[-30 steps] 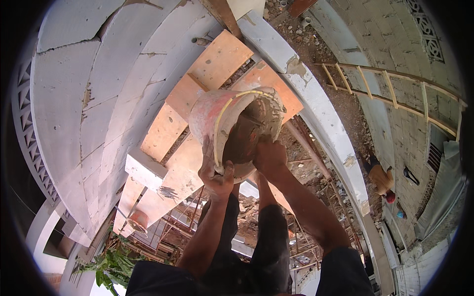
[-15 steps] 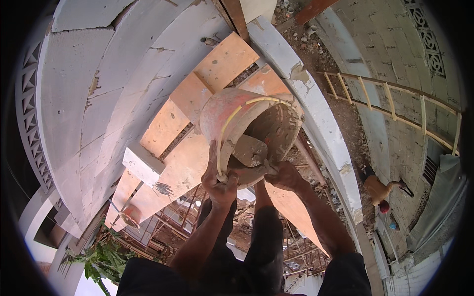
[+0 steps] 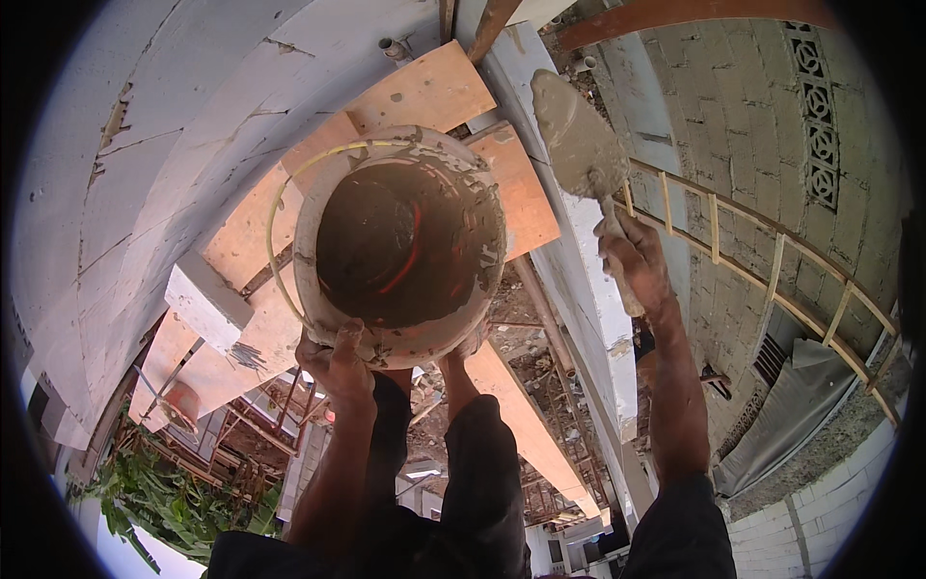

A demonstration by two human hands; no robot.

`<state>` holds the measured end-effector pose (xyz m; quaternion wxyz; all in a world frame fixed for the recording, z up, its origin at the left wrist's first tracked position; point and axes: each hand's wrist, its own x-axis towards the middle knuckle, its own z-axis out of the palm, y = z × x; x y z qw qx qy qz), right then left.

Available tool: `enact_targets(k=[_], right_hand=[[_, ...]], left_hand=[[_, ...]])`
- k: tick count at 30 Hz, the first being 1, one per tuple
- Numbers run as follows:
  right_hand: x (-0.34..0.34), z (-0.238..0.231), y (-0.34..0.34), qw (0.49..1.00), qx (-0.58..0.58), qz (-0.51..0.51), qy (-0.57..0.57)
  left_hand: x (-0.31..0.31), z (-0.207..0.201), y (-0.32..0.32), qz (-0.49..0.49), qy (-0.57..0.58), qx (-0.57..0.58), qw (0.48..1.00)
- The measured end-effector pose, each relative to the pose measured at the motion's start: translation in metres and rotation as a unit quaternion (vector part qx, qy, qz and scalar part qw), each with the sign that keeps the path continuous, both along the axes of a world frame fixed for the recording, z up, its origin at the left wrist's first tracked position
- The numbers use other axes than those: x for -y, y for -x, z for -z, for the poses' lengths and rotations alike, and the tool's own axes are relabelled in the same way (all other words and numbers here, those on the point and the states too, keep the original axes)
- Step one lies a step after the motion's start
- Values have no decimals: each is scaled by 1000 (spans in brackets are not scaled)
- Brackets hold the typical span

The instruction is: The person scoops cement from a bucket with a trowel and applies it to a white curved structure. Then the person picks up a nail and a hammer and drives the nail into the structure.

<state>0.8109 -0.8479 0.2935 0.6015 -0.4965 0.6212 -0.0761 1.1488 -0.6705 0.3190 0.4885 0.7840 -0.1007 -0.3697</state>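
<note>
My left hand [image 3: 340, 365] is closed on the near rim of a mortar-smeared bucket [image 3: 453, 333], which I hold tilted so its mouth faces up at me. Grey wet mortar [image 3: 371, 232] coats the inside, with a red streak showing through. A thin yellowish wire handle [image 3: 271, 217] hangs at the bucket's left side. Out to the right, my right hand [image 3: 639, 262] grips the handle of a trowel [image 3: 579, 140], its blade raised and covered in mortar. The blade is apart from the bucket, over the top of a white block wall [image 3: 569, 261].
Plywood boards [image 3: 424, 92] form the platform around my feet, with gaps between them. A white block [image 3: 207, 299] lies on it at left, beside a tall block wall [image 3: 193, 125]. Wooden ladder-like framing [image 3: 743, 222] and a grey wall [image 3: 719, 106] stand right, far below.
My right hand has left the bucket's rim and moved up and right with the trowel, whose blade was inside the bucket. The bucket has shifted left and turned its mouth toward me.
</note>
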Motion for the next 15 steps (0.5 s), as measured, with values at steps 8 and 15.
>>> enact_targets(k=[8, 15], right_hand=[[196, 177, 12, 775, -438, -281, 358], [239, 232, 36, 687, -447, -292, 493]], left_hand=[[21, 34, -104, -78, -57, -31, 995], [-27, 87, -171, 23, 9, -19, 1000]])
